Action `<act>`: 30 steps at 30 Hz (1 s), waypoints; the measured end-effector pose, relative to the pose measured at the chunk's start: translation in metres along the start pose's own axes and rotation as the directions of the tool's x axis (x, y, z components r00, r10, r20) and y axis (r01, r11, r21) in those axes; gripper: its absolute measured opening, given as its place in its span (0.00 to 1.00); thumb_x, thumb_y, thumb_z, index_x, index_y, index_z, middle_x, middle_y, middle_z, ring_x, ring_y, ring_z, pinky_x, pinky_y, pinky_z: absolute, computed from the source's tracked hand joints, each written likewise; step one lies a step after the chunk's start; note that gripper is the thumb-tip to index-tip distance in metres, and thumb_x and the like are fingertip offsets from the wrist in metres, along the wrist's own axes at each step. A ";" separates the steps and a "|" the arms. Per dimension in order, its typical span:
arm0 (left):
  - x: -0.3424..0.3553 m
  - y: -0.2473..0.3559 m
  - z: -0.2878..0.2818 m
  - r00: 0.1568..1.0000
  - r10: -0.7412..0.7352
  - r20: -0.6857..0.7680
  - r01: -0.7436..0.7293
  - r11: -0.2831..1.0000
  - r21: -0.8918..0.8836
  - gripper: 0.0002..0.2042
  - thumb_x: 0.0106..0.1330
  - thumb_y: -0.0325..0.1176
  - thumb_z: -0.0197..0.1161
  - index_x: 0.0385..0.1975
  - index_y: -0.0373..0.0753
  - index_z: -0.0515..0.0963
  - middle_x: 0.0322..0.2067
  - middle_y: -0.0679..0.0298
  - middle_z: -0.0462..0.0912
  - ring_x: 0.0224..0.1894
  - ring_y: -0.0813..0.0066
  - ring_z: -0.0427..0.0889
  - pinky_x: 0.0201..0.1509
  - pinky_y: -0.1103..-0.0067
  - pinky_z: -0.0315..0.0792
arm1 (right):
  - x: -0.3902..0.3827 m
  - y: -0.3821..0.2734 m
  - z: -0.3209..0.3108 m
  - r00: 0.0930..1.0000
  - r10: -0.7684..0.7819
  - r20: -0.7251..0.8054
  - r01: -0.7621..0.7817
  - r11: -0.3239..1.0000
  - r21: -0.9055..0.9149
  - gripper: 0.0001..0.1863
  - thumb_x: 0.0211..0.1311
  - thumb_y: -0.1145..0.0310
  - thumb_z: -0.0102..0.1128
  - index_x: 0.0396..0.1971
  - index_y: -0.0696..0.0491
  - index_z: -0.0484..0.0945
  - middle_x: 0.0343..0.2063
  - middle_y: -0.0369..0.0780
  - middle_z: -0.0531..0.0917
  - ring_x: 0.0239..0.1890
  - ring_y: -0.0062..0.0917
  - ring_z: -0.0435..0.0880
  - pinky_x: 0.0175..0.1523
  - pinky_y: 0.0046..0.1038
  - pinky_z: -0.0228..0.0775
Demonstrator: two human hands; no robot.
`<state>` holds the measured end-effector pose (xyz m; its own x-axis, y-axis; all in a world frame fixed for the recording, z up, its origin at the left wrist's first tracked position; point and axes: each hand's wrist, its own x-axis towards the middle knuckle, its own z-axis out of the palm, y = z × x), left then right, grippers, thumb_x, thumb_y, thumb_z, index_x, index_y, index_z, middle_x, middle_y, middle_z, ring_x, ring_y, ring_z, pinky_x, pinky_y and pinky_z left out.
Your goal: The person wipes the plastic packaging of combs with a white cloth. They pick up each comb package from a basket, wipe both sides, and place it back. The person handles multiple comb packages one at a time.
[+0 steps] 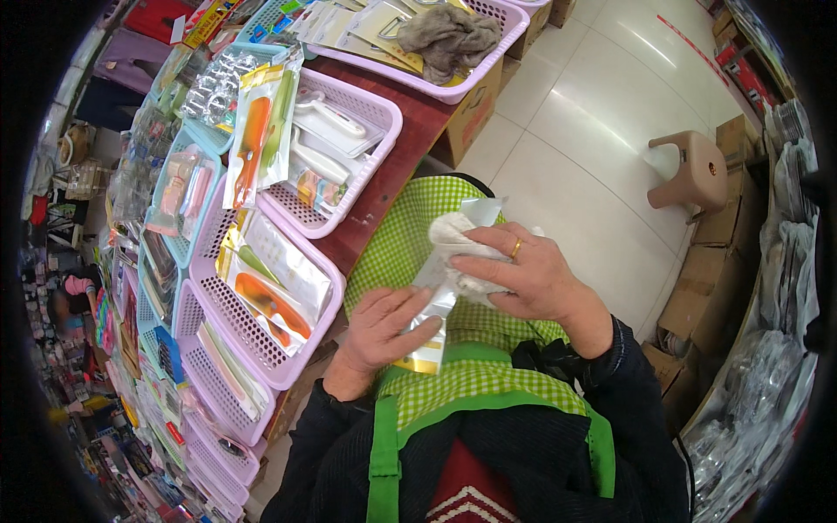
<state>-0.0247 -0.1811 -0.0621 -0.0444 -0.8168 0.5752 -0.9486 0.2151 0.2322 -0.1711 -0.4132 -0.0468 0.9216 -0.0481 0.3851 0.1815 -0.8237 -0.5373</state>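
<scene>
My left hand [379,333] grips a flat silver packet [442,307] with a yellow lower end, its fingers lying across the front. Against the packet's upper part, my right hand [536,272], with a ring on one finger, holds a bunched white cloth [451,232]. The packet is tilted above my green checked apron [488,392], and its contents cannot be made out. To the left, a lilac basket [336,309] holds similar packets with orange-handled tools [272,305]. More packets, one with an orange tool [253,144], lean on the basket behind it.
Several lilac and light blue baskets of packaged goods cover the red table [397,166] at the left. A grey cloth [451,39] lies in the far basket. A beige stool [689,170] and cardboard boxes [719,279] stand at the right on the tiled floor.
</scene>
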 end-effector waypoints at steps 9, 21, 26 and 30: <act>-0.035 0.008 0.025 0.923 -0.358 0.139 0.383 0.828 -0.410 0.15 0.50 0.29 0.71 0.40 0.43 0.82 0.51 0.53 0.81 0.57 0.50 0.76 0.61 0.63 0.69 | -0.051 0.034 0.037 0.959 0.221 0.180 -0.244 0.963 0.118 0.32 0.43 0.72 0.67 0.55 0.37 0.78 0.54 0.40 0.77 0.51 0.38 0.78 0.49 0.36 0.76; -0.085 0.015 0.033 0.505 -0.655 0.563 0.268 -0.501 -0.823 0.51 0.44 0.29 0.70 0.73 0.42 0.48 0.66 0.53 0.63 0.68 0.56 0.64 0.69 0.58 0.60 | -0.017 0.026 0.050 0.961 0.105 0.256 -0.142 0.981 0.132 0.32 0.46 0.71 0.65 0.57 0.41 0.75 0.55 0.40 0.75 0.53 0.37 0.76 0.51 0.36 0.75; -0.070 0.016 0.030 0.338 -0.688 0.642 0.204 -0.612 -0.764 0.43 0.53 0.30 0.71 0.70 0.45 0.55 0.64 0.53 0.65 0.62 0.53 0.72 0.59 0.57 0.75 | 0.004 0.019 0.063 0.952 0.042 0.303 -0.068 0.995 0.075 0.31 0.47 0.66 0.66 0.57 0.43 0.74 0.55 0.40 0.75 0.52 0.36 0.76 0.47 0.36 0.77; -0.062 0.018 0.037 0.257 -0.812 0.524 0.440 -0.384 -0.812 0.34 0.61 0.22 0.64 0.67 0.41 0.59 0.58 0.56 0.70 0.54 0.63 0.77 0.48 0.68 0.82 | 0.012 0.021 0.072 0.959 0.052 0.278 -0.053 0.999 -0.006 0.28 0.50 0.63 0.66 0.55 0.45 0.75 0.54 0.39 0.76 0.50 0.34 0.77 0.44 0.36 0.78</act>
<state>-0.0502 -0.1459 -0.1225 0.5945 -0.6654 -0.4514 0.5994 -0.0074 0.8004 -0.1312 -0.3907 -0.1072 0.9889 0.0680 0.1323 0.1305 -0.8231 -0.5528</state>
